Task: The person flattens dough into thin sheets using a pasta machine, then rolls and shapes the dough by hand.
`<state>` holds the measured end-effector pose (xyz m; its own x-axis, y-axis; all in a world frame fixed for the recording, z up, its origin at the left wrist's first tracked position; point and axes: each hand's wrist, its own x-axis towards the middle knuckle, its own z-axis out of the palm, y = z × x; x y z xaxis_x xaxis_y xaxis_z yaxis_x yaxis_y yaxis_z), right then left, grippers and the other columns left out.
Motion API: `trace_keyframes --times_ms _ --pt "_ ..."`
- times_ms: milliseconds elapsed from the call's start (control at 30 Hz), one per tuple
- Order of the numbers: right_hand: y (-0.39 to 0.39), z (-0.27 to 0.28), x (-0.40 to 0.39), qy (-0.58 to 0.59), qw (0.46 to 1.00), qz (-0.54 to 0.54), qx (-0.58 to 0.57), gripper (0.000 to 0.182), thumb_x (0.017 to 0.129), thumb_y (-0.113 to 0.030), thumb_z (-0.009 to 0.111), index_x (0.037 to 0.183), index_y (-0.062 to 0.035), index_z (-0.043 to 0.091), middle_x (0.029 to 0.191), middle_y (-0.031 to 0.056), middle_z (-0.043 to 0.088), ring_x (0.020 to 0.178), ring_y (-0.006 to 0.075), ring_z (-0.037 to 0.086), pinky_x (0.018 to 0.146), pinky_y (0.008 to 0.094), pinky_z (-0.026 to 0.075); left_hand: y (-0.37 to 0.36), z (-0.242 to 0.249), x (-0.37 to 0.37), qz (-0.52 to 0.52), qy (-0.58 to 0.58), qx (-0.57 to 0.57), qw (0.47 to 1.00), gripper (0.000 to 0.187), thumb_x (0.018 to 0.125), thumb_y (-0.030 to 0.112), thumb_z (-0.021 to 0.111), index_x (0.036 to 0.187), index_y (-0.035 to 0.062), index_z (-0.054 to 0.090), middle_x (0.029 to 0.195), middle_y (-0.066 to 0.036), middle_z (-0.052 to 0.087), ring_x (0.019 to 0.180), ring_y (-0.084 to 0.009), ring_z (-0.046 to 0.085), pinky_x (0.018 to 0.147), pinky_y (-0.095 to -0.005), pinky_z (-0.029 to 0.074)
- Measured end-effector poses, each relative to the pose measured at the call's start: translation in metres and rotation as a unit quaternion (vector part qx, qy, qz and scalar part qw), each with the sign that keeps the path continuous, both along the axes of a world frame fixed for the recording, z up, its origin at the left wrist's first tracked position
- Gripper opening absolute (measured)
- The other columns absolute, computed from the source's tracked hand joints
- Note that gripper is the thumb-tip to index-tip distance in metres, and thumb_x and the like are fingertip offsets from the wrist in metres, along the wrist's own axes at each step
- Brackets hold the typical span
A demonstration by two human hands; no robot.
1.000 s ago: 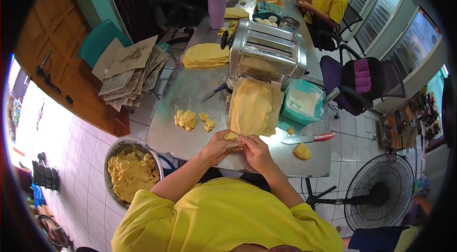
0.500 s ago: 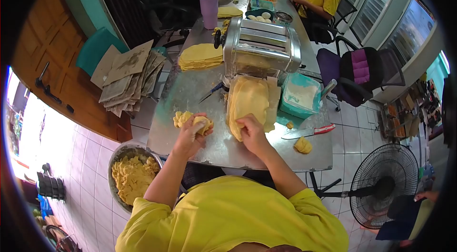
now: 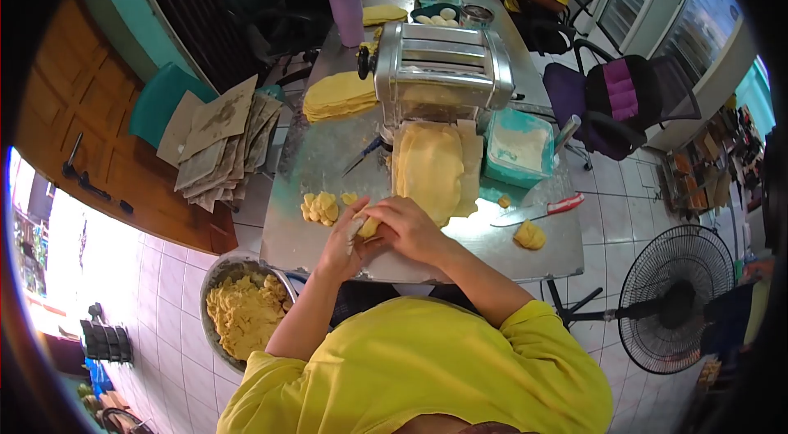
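My left hand (image 3: pixel 346 244) and my right hand (image 3: pixel 404 229) meet over the table's near edge, closed around a yellow dough piece (image 3: pixel 368 228) that is mostly hidden by the fingers. Small dough lumps (image 3: pixel 319 208) lie just left of my left hand. Beyond my right hand, a stack of flat dough sheets (image 3: pixel 428 171) rests in front of the metal roller machine (image 3: pixel 443 69). A teal tub of white powder (image 3: pixel 519 147) stands right of the stack. Nearer me are a red-handled knife (image 3: pixel 538 210) and a dough ball (image 3: pixel 529 235).
A bowl of yellow dough (image 3: pixel 246 311) is low at the left. Scissors (image 3: pixel 365 153), more dough sheets (image 3: pixel 341 96) and a purple tumbler (image 3: pixel 346 11) occupy the table's left side. Other people sit at the far end. A fan (image 3: pixel 677 299) stands at right.
My right hand has left the sheet stack and moved left to join my left hand at the dough. The whole view has shifted slightly.
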<state>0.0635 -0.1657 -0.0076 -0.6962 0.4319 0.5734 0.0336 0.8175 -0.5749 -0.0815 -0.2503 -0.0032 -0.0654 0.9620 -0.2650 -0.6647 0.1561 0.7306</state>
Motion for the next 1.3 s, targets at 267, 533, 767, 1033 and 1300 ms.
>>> trace_keyframes --times_ms 267,533,767,1033,1300 --pt "-0.008 0.004 0.024 0.101 0.964 -0.067 -0.239 0.019 0.083 0.000 0.059 0.102 0.0023 0.056 0.095 0.0118 0.058 0.080 0.0183 0.059 0.069 0.0276 0.047 0.012 -0.010 0.020 0.017 0.363 0.114 0.925 0.030 0.090 0.015 0.058 0.116 0.0009 0.052 0.094 -0.006 0.061 0.084 -0.0126 0.057 0.078 -0.0264 0.046" --pt "-0.015 -0.008 0.026 0.099 0.946 -0.090 -0.295 0.015 0.088 -0.002 0.054 0.103 0.0033 0.055 0.083 0.0102 0.059 0.073 0.0137 0.057 0.065 0.0258 0.046 0.015 -0.005 0.025 0.024 0.494 0.070 0.866 0.020 0.090 0.015 0.058 0.095 -0.0035 0.057 0.078 -0.004 0.061 0.071 -0.0088 0.054 0.066 -0.0246 0.045" --pt "-0.007 -0.006 0.028 0.138 0.868 -0.025 -0.476 0.023 0.090 -0.010 0.056 0.109 0.0010 0.055 0.084 0.0030 0.060 0.075 0.0092 0.055 0.066 0.0231 0.046 0.018 -0.010 0.039 0.052 0.344 0.076 0.934 0.015 0.088 0.011 0.058 0.097 -0.0009 0.058 0.080 -0.006 0.061 0.073 -0.0100 0.056 0.067 -0.0245 0.047" --pt "0.001 0.004 0.033 0.031 0.980 -0.077 -0.180 0.016 0.090 -0.010 0.057 0.102 0.0009 0.057 0.081 0.0043 0.060 0.071 0.0076 0.054 0.062 0.0239 0.045 0.015 0.009 0.034 -0.027 0.502 0.056 0.863 0.015 0.086 0.008 0.059 0.098 -0.0015 0.058 0.082 -0.007 0.062 0.074 -0.0108 0.057 0.070 -0.0249 0.047" --pt "0.004 0.006 0.042 -0.004 0.934 -0.081 -0.349 0.021 0.088 -0.017 0.062 0.099 0.0004 0.059 0.074 0.0029 0.057 0.065 0.0090 0.051 0.059 0.0237 0.043 0.018 -0.017 0.025 0.022 0.344 0.029 0.938 0.020 0.092 0.019 0.057 0.093 -0.0008 0.058 0.078 0.001 0.057 0.072 -0.0061 0.049 0.061 -0.0220 0.041"
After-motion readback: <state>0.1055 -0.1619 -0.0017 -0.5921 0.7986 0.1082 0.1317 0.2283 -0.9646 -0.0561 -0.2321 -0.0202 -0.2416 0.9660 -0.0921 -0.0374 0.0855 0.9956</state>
